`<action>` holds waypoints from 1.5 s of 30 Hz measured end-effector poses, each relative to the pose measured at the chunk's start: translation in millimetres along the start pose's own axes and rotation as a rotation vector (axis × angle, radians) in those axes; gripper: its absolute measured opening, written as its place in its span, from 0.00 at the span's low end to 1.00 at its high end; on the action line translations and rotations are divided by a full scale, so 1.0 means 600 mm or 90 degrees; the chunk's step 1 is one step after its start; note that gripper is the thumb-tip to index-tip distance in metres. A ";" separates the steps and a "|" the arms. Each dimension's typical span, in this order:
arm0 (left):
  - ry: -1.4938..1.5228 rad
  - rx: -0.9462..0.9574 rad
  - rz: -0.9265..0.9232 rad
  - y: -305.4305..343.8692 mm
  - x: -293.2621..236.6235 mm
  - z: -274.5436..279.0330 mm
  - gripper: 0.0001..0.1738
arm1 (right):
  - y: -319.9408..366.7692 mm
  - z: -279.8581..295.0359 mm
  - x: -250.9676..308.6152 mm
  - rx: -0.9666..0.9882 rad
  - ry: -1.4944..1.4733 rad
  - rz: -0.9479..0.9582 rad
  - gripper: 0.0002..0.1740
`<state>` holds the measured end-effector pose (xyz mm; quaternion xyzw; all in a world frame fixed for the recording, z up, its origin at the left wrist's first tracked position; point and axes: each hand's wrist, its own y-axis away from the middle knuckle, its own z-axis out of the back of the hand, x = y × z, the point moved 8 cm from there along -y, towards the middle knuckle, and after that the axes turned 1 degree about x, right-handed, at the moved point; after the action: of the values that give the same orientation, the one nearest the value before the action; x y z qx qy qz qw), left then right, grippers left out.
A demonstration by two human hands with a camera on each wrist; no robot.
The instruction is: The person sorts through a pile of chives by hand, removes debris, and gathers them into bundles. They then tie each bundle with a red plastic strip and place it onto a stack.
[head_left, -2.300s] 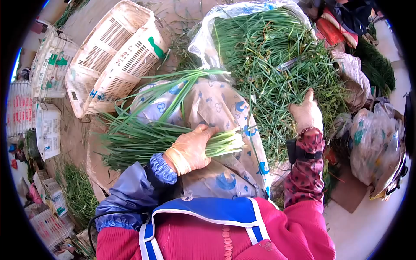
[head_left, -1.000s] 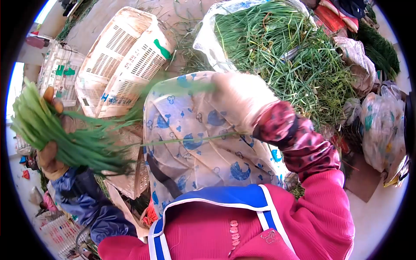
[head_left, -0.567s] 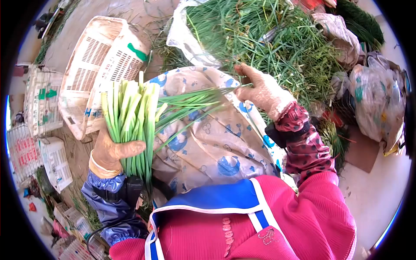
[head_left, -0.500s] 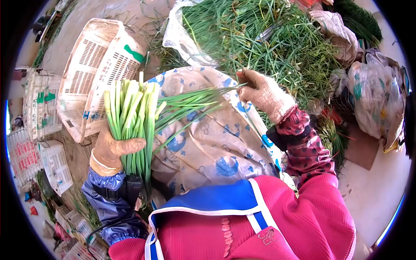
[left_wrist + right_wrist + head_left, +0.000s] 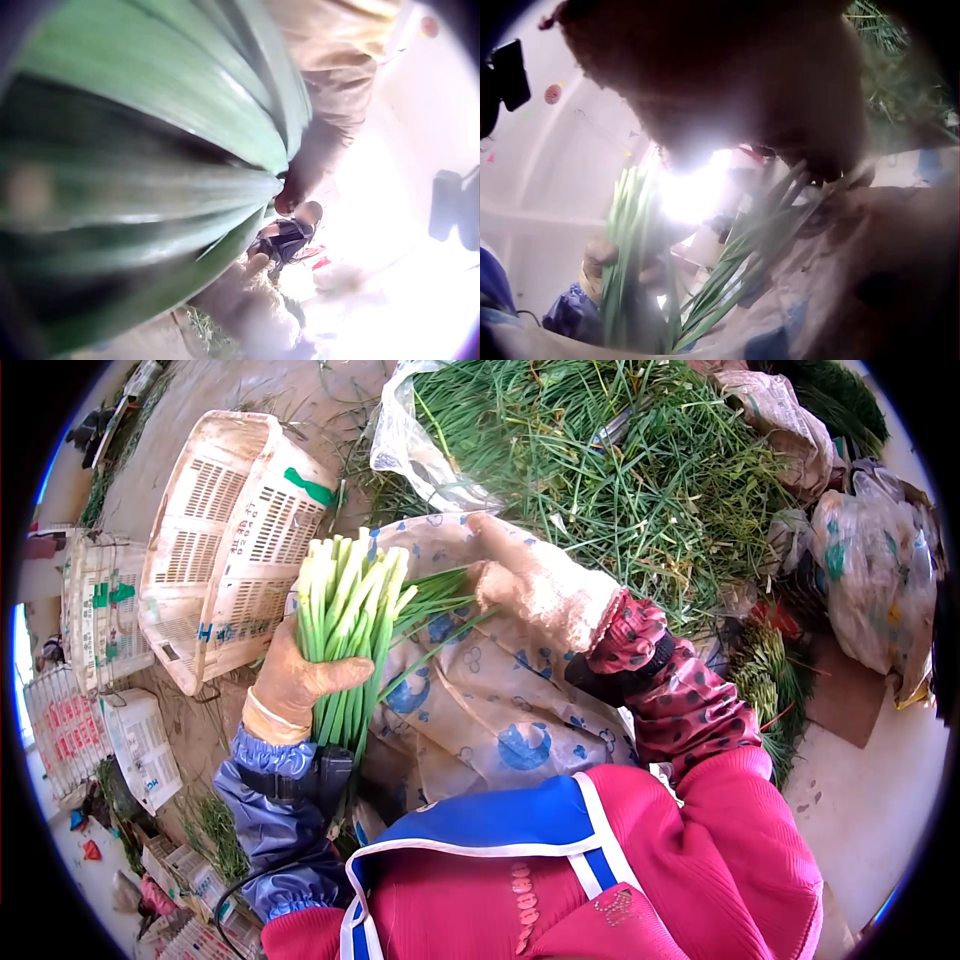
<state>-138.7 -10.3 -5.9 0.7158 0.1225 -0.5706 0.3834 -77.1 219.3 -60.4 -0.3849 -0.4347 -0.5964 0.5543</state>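
The gloved left hand [image 5: 295, 685] grips a bundle of green stalks [image 5: 345, 650], their pale cut ends pointing up. Long leaves bend from the bundle toward the gloved right hand [image 5: 550, 580], whose thumb and fingers pinch the leaf tips. In the right wrist view these leaves [image 5: 727, 277] run up to the dark fingertips of the right hand [image 5: 742, 82]. Broad green leaves [image 5: 187, 112] fill much of the left wrist view, beside the left hand [image 5: 330, 120]. A patterned plastic sheet [image 5: 520, 700] lies beneath the hands.
A heap of loose green leaves [image 5: 620, 480] lies in a clear bag behind the right hand. White plastic crates [image 5: 225, 550] stand at the left. Bagged plastic [image 5: 865, 580] and a bunch of stalks [image 5: 760, 680] are at the right.
The left hand has swung in from the far left with the bundle and shifted slightly right. The right hand has come from the heap to the leaf tips and moved left, closer to the bundle.
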 end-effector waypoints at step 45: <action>-0.135 -0.074 0.012 -0.070 0.065 0.001 0.27 | 0.071 -0.002 -0.018 0.174 -0.230 -0.423 0.17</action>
<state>-152.7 7.4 -58.9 0.6293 0.1074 -0.6314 0.4403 -33.4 221.1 -67.1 -0.2445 -0.7012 -0.6026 0.2922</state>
